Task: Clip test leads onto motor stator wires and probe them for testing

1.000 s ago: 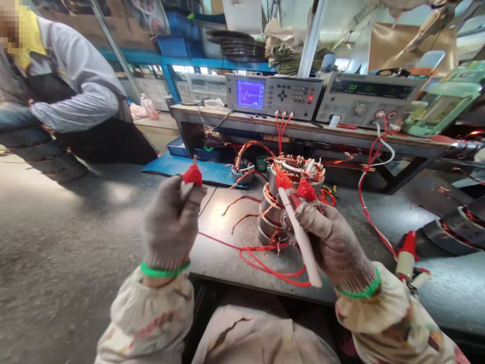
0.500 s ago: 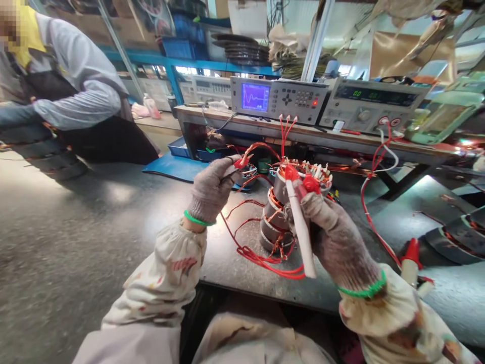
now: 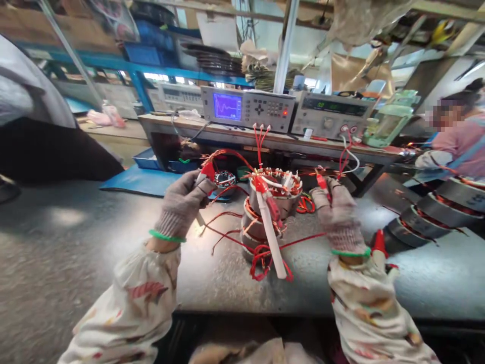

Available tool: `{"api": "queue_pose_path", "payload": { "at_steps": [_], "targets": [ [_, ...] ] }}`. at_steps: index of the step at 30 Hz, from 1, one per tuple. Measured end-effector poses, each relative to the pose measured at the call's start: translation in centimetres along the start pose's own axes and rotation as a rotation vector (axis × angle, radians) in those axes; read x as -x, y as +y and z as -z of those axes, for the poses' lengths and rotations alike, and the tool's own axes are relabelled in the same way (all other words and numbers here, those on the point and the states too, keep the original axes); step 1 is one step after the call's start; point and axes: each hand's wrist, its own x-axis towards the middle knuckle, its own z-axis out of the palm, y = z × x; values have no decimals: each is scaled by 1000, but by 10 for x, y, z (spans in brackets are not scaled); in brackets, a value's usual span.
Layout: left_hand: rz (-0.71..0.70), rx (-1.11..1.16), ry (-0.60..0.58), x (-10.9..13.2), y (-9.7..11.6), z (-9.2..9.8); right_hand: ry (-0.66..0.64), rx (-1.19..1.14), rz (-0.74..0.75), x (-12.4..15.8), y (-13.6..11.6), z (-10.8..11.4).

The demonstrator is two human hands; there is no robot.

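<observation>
Clips (image 3: 207, 171) in left hand (image 3: 181, 205) and right hand (image 3: 338, 215), beside motor stator (image 3: 275, 202)

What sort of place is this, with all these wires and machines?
Probably a workshop testing electric motors: wound motor stators sit on the bench, with a waveform tester behind them and red test leads joining the two.

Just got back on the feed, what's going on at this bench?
A person in knit gloves is working at a bench. The left hand grips a red clip and the right hand pinches a smaller red clip, on either side of a stack of wound motor stators trailing red wires. A white tube leans against the stack. Behind, a tester shows a waveform. A co-worker is at the right, beside more stators.
</observation>
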Motion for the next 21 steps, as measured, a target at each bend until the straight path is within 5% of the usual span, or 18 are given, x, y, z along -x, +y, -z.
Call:
{"api": "queue_pose_path", "payload": {
  "at_steps": [4,21],
  "targets": [
    [-8,21,-22,0,0,0,6,-57,-142,-15,9,-16],
    [-37,83,-84,-1,-5,6,-58,-104,-236,-12,14,-15]
  ]
}}
